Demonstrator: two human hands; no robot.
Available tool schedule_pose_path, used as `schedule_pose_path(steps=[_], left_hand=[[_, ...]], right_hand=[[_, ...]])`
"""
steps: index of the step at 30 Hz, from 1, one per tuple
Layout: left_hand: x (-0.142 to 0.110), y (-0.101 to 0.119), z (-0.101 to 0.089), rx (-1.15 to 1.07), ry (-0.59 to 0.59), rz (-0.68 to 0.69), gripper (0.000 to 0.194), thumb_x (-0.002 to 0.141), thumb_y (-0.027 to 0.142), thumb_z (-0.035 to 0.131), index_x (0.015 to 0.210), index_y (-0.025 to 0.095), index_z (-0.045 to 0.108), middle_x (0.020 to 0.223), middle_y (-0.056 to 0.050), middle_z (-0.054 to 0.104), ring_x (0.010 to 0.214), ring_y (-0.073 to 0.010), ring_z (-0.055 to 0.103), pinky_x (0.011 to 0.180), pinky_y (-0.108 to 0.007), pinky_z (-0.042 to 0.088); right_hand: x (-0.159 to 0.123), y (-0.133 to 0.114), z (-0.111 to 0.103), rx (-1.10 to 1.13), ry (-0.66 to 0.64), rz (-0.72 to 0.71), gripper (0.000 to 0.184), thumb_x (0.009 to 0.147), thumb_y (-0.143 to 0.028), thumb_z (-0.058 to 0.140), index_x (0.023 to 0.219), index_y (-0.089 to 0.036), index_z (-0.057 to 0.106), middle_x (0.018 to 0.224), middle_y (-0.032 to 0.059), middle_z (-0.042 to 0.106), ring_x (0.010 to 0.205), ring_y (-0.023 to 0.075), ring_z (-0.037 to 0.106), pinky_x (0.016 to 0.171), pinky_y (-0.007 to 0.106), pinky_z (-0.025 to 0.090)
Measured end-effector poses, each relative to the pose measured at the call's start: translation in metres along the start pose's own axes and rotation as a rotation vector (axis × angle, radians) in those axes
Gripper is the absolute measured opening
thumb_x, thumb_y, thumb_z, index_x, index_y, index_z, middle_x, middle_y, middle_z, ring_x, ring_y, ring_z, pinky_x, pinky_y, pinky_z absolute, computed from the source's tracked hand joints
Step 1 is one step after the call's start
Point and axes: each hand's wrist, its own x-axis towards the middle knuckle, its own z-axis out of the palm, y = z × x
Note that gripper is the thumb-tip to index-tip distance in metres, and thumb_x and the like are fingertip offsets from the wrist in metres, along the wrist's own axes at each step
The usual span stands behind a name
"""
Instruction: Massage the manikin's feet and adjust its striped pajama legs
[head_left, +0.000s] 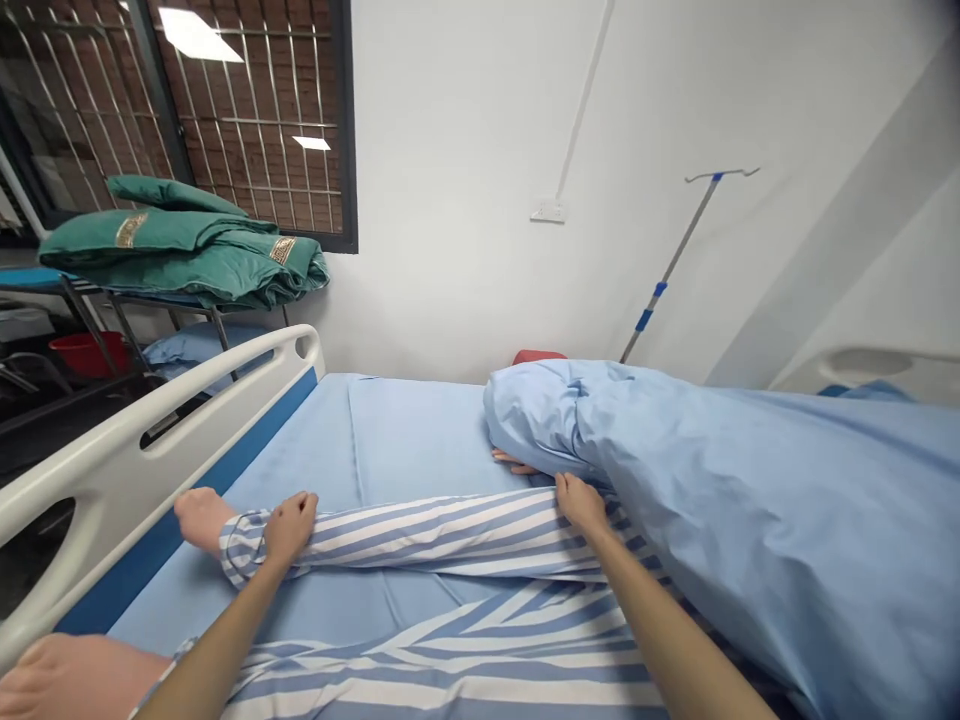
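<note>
Fingers of the left hand close lightly on the blue-and-white striped cotton sleeve near its cuff; the right hand grips it higher up. The sleeve lies across the pale blue bed sheet, its pink manikin hand near the white bed rail.

I count two hands of my own, my left hand and my right hand, both on one striped gown, and two mannequin hands, one at the sleeve's end and one at the edge of the single blue quilt. The bed has one white side rail along its left edge. Past that edge I count one red basin, one window and three folded green quilts, and past the far edge one IV pole and one wall socket.
</note>
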Motion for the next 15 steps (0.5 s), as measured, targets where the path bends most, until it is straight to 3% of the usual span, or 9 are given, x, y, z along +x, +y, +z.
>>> schedule_pose_path(steps=[2,4,8,11,13,15], left_hand=[[0.001,-0.01,0.005,0.154,-0.02,-0.003,0.033,0.079,0.039,0.04,0.053,0.021,0.045,0.058,-0.002,0.054,0.064,-0.0195,0.05,0.056,-0.026,0.024],[0.001,-0.012,0.008,0.209,-0.023,-0.002,0.032,0.081,0.039,0.037,0.057,0.022,0.049,0.066,-0.004,0.06,0.069,-0.0215,0.053,0.057,-0.027,0.024],[-0.001,-0.01,0.006,0.211,-0.039,0.016,0.032,0.083,0.038,0.035,0.062,0.023,0.054,0.072,-0.006,0.064,0.072,-0.0223,0.055,0.057,-0.027,0.023],[-0.002,-0.015,0.004,0.181,-0.051,0.055,0.033,0.085,0.037,0.035,0.064,0.023,0.056,0.072,-0.006,0.065,0.072,-0.021,0.055,0.058,-0.027,0.023],[-0.002,-0.019,0.002,0.143,-0.062,0.105,0.034,0.086,0.039,0.035,0.067,0.022,0.059,0.074,-0.006,0.066,0.072,-0.0205,0.056,0.059,-0.027,0.024],[0.001,-0.017,0.001,0.053,-0.067,0.109,0.038,0.088,0.04,0.033,0.071,0.021,0.061,0.076,-0.008,0.067,0.072,-0.0202,0.056,0.06,-0.027,0.027]], right_hand=[[-0.004,-0.024,-0.001,-0.01,-0.031,-0.042,0.028,0.088,-0.024,0.046,0.073,-0.013,0.067,0.072,0.0146,0.067,0.062,0.0208,0.059,0.057,0.028,0.031],[-0.017,-0.067,0.01,0.019,-0.059,-0.125,0.032,0.09,-0.024,0.041,0.073,-0.014,0.067,0.072,0.0126,0.067,0.064,0.0192,0.059,0.058,0.027,0.032],[-0.076,-0.198,0.057,0.14,-0.121,-0.331,0.043,0.093,-0.032,0.032,0.066,-0.017,0.062,0.063,0.0026,0.063,0.061,0.0135,0.054,0.057,0.023,0.031],[-0.132,-0.294,0.087,0.433,-0.167,-0.585,0.045,0.092,-0.034,0.033,0.058,-0.018,0.057,0.056,-0.0003,0.057,0.055,0.011,0.046,0.055,0.023,0.027],[-0.16,-0.335,0.099,0.548,-0.197,-0.644,0.043,0.091,-0.035,0.035,0.058,-0.018,0.056,0.056,-0.0004,0.056,0.054,0.0107,0.044,0.055,0.023,0.027],[-0.173,-0.355,0.107,0.636,-0.238,-0.622,0.044,0.092,-0.037,0.033,0.059,-0.019,0.056,0.057,0.0,0.057,0.054,0.011,0.044,0.055,0.023,0.027]])
